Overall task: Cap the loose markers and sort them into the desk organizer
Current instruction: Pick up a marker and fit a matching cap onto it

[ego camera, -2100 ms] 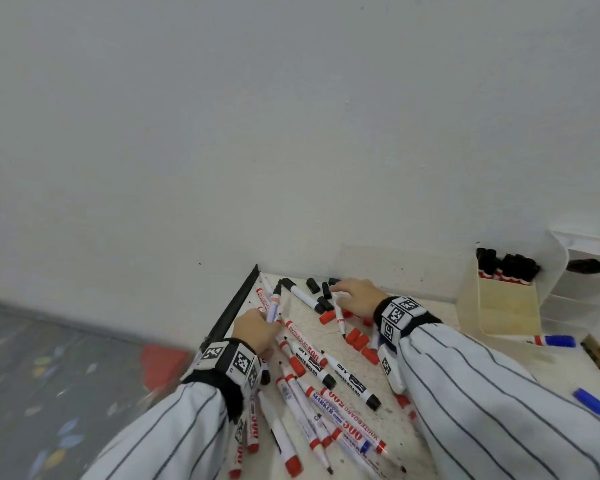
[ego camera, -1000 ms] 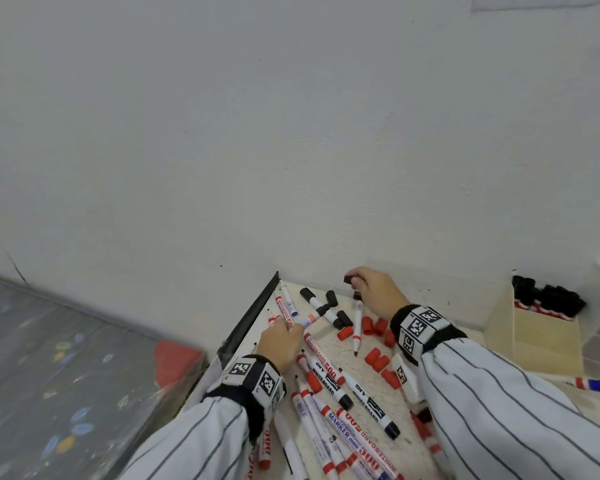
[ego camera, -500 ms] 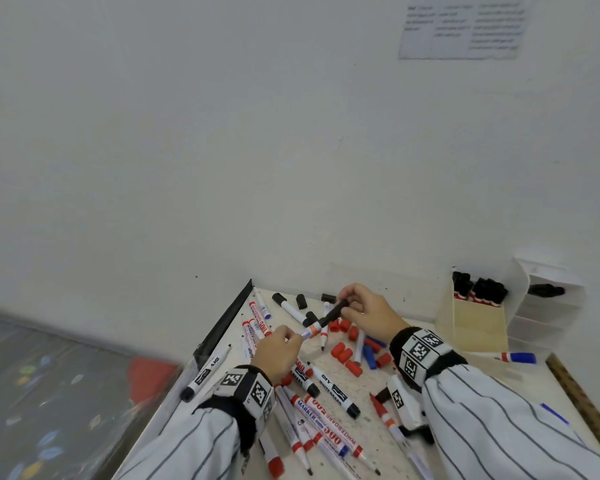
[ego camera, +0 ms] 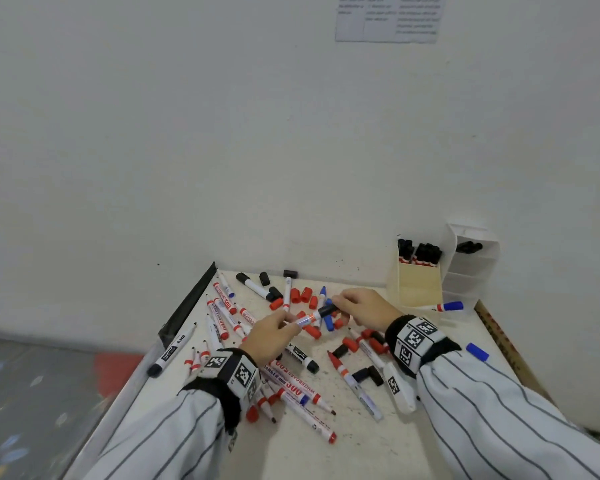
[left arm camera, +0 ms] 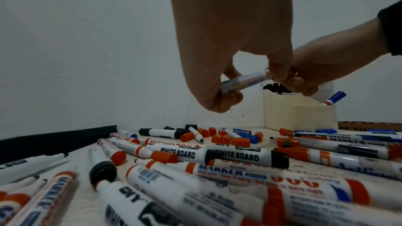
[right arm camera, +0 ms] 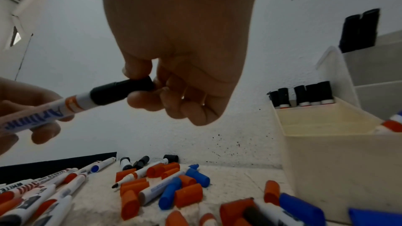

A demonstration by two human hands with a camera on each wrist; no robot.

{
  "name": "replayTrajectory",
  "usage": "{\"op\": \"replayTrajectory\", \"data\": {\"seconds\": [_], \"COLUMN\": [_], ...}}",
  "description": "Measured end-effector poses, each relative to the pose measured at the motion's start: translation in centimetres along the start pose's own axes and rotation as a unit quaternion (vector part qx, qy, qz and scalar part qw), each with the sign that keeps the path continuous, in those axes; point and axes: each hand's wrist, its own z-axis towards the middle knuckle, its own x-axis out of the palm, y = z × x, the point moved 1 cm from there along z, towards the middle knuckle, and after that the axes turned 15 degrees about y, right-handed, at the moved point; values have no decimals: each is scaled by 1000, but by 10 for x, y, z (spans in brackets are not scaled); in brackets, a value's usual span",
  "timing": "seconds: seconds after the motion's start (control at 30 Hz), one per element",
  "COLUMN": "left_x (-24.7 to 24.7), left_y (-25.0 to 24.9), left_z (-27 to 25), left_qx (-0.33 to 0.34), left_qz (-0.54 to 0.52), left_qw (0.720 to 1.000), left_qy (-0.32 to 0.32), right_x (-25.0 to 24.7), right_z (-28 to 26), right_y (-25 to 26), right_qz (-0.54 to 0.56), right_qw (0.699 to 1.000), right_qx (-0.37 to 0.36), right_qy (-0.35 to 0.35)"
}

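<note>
A white marker (ego camera: pixel 307 319) (left arm camera: pixel 244 82) (right arm camera: pixel 54 112) with an orange band is held above the table between both hands. My left hand (ego camera: pixel 272 336) (left arm camera: pixel 219 68) grips its barrel. My right hand (ego camera: pixel 362 308) (right arm camera: pixel 174 68) pinches the black cap (ego camera: pixel 327 311) (right arm camera: pixel 121 93), which sits on the marker's end. Several loose markers (ego camera: pixel 293 379) and red, blue and black caps (ego camera: pixel 300 295) are scattered on the white table (ego camera: pixel 361 441). The cream desk organizer (ego camera: pixel 418 285) (right arm camera: pixel 326 154) stands at the back right with several black-capped markers (ego camera: pixel 418 252) upright in it.
A white drawer unit (ego camera: pixel 471 261) stands right of the organizer. A blue-capped marker (ego camera: pixel 447 306) lies by the organizer's base and a blue cap (ego camera: pixel 477 351) near the right edge. A black strip (ego camera: pixel 187 303) lines the table's left edge. The wall is close behind.
My right hand picked a black cap from the back of the table and brought it to the marker, which my left hand lifted. The cap now sits on the marker's end.
</note>
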Motion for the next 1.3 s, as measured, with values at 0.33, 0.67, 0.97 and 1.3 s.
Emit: {"op": "replayTrajectory", "data": {"seconds": [0.33, 0.67, 0.97, 1.3], "left_x": [15, 26, 37, 51], "left_y": [3, -1, 5, -4], "left_z": [-7, -22, -17, -19], "left_qx": [20, 52, 33, 57], "left_qz": [-17, 2, 89, 153], "left_qw": [1000, 997, 988, 976], "left_qy": [12, 62, 122, 142], "right_x": [8, 38, 48, 50], "right_z": [-31, -44, -64, -78], "right_y": [-17, -14, -21, -32], "right_qz": [21, 36, 7, -15], "right_qw": [999, 999, 999, 996], "right_qx": [-27, 20, 24, 38], "right_qy": [-38, -2, 31, 78]}}
